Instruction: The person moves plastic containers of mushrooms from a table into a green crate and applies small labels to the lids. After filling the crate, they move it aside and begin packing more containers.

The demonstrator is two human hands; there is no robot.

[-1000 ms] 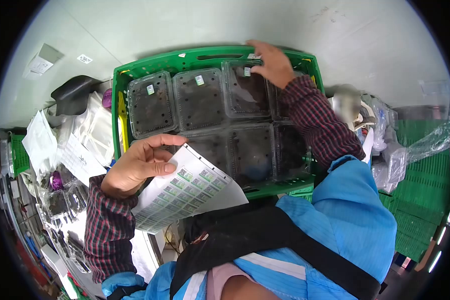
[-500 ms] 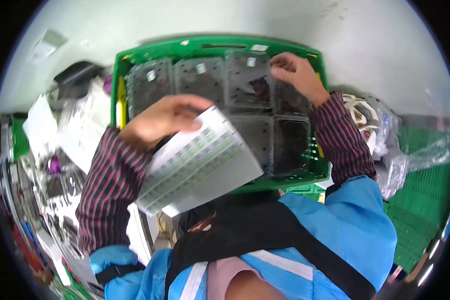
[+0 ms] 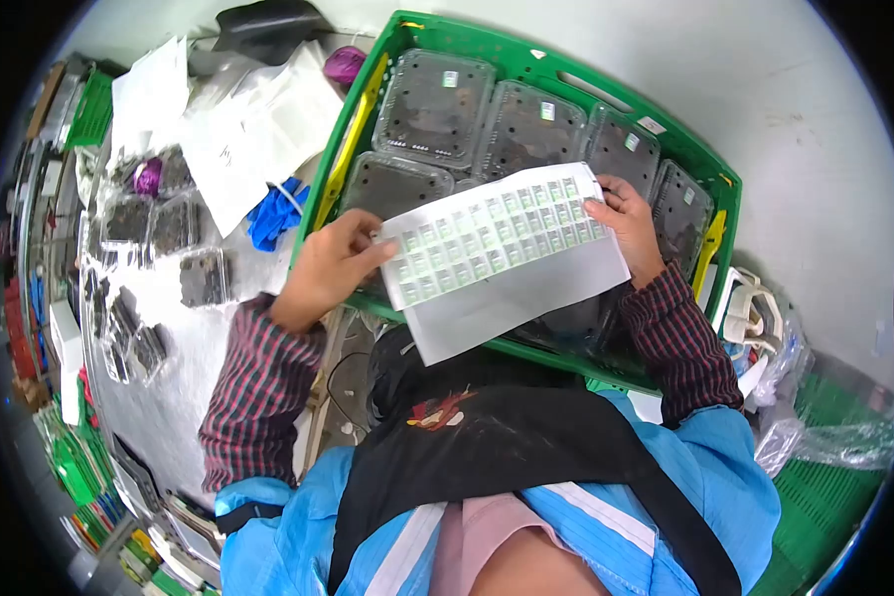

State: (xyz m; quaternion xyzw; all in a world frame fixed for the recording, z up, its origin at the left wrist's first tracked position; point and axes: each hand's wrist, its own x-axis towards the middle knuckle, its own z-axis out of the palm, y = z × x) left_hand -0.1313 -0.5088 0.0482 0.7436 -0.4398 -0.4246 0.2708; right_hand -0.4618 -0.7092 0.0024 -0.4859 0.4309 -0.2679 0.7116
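A white sheet with rows of small green-and-white labels (image 3: 497,238) is spread in front of me over the green crate. My left hand (image 3: 333,266) is at its left edge, thumb and fingers pinched together there. At the upper right corner, my right hand (image 3: 628,221) grips the sheet between thumb and fingers. In the green crate (image 3: 730,214) stand several clear plastic boxes (image 3: 435,104) with dark contents. Small labels are on the lids of the back row, one of them on the rightmost box (image 3: 682,211). The sheet hides part of the front boxes.
A metal table (image 3: 184,372) on the left holds more clear boxes (image 3: 204,276), white papers (image 3: 230,164), a blue glove (image 3: 274,216) and a black item (image 3: 268,28). Crumpled clear plastic (image 3: 815,437) and a green crate (image 3: 834,477) are at the right.
My right hand has moved from the rightmost back box to the sheet and taken hold of its corner. The sheet is now turned more level. The rightmost back box now shows a label.
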